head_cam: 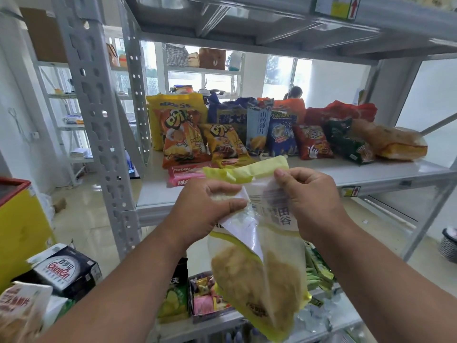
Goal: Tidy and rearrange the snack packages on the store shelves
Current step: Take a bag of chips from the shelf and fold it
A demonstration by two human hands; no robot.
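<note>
Up front, a clear snack bag with yellow-green trim [259, 256] hangs in the air before the grey metal shelf [371, 174], pale crumbly contents settled in its lower half. Both hands grip its upper part: the left hand [207, 209] pinches the left side of the film with thumb laid across it, and the right hand [311, 201] curls round the right side, thumb at the folded top edge. Just behind the bag's top, two pink wafer packs [183, 175] lie stacked on the shelf board. Farther back stands a row of packages: orange and yellow chip bags [183, 137] on the left, blue bags [279, 134] in the middle, a red bag [312, 142] and a dark green one [346, 142] towards the right, and a clear bag of bread [390, 141] lying at the right end. Below, the lower shelf holds a box of small sweets [205, 295]. At lower left sits a black carton [66, 271].
</note>
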